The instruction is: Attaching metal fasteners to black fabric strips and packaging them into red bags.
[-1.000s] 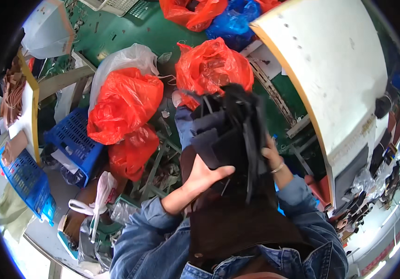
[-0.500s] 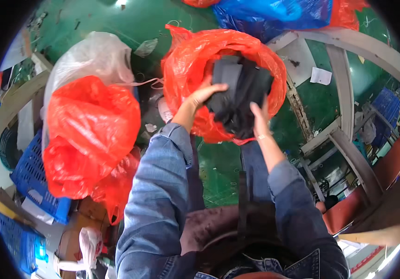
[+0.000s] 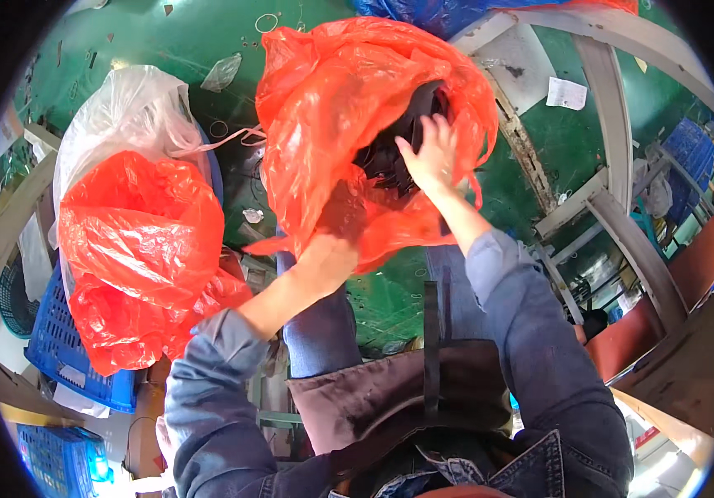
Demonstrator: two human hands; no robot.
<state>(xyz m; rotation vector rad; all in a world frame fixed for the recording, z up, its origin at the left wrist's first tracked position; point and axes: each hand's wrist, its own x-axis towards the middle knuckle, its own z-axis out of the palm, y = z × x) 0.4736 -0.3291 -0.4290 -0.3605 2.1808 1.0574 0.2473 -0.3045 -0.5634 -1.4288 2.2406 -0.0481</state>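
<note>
A large red plastic bag (image 3: 315, 108) stands in front of me with its mouth facing up. Black folded cloth pieces (image 3: 392, 162) lie inside it, partly covered by the film. My left hand (image 3: 330, 261) is closed at the bag's near left rim, its fingers partly behind the red film and somewhat blurred. At the right of the mouth, my right hand (image 3: 433, 158) is open with fingers apart, over the black cloth and beside the bag's inner wall. Whether it touches the cloth I cannot tell.
On the left, a second red plastic bag (image 3: 141, 249) lies against a whitish translucent bag (image 3: 116, 116), above a blue plastic crate (image 3: 70, 332). A grey metal frame (image 3: 610, 116) stands on the right. Blue plastic (image 3: 440, 15) lies at the far edge. Scraps litter the green floor (image 3: 166, 41).
The black cloth bundle, held between both hands before, is now down in the bag. My left hand has moved nearer and onto the rim. The right hand has let go and opened.
</note>
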